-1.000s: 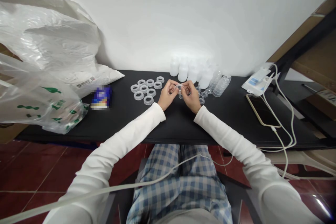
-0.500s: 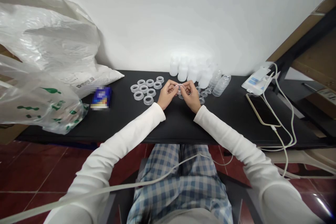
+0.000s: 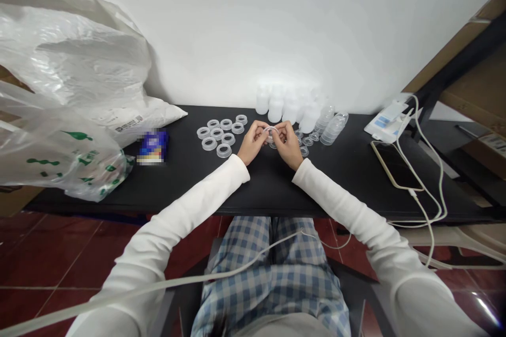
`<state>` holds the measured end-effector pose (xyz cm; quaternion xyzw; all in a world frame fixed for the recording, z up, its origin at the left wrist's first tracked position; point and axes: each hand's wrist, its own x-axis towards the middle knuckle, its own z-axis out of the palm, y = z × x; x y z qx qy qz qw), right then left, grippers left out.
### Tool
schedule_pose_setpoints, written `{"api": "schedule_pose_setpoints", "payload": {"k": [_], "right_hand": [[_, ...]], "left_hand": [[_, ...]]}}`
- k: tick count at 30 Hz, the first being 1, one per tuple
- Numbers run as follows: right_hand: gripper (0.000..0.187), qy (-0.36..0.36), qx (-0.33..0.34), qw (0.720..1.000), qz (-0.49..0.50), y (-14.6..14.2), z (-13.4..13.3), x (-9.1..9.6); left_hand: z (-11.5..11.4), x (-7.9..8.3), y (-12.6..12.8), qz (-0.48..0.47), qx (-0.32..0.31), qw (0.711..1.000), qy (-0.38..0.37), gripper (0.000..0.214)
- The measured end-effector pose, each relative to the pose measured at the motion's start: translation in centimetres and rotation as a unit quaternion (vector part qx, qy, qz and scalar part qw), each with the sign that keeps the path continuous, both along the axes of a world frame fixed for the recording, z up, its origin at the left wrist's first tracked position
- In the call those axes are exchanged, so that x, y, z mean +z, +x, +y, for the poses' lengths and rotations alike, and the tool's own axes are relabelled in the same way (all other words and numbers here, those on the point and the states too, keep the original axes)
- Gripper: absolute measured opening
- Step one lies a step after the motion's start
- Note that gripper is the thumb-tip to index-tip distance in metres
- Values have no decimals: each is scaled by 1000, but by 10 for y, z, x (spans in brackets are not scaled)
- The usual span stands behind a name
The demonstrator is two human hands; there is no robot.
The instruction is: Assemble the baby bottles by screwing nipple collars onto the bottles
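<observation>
My left hand (image 3: 251,143) and my right hand (image 3: 289,145) meet over the middle of the black table (image 3: 269,184). Together their fingertips pinch one small clear plastic ring (image 3: 270,131) held just above the tabletop. Left of my hands lie several finished-looking clear rings (image 3: 220,135) in a loose cluster. Several smaller clear rings (image 3: 306,141) lie just right of my right hand. Behind them stand white plastic bottles (image 3: 284,106) against the wall, and stacks of clear caps (image 3: 331,125) lie on their side.
Large plastic bags (image 3: 67,100) fill the table's left end, with a small blue packet (image 3: 153,146) beside them. A phone (image 3: 395,165) on a white cable (image 3: 430,179) and a white box (image 3: 385,120) sit at the right. A wooden shelf frame rises at the far right.
My hands have drawn slightly closer together around the clear ring; otherwise nothing on the table has moved.
</observation>
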<state>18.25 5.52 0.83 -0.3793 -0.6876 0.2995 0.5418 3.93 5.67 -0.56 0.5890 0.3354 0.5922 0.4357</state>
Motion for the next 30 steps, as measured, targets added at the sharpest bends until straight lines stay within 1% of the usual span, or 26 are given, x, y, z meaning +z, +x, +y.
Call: {"api": "schedule_pose_setpoints", "payload": {"k": [4,8,13,18,23,27,30], "right_hand": [[25,11,14,1000,-12,3,1,2],[25,19,19,999,-16,4,1,2],[25,29,9,999,-13,2,3,-2],[26,40,-1,999,-12,1,3,-6],[26,45,-4,999,-21,1,2,-5],[26,56,-24,998,-32,1,1,-3],[26,68,-34,996,-42,1,-1,-1]], "left_hand": [[1,-1,1,-3,-9,1000,23,51],[2,-2,1,1,7,1000,29,51],[2,-2,2,11,27,999,37,46],[2,-4,2,24,30,998,45,42],[2,-4,2,33,42,998,42,42],[-2,-1,2,37,44,998,32,40],[-4,1,2,51,43,997,43,40]]}}
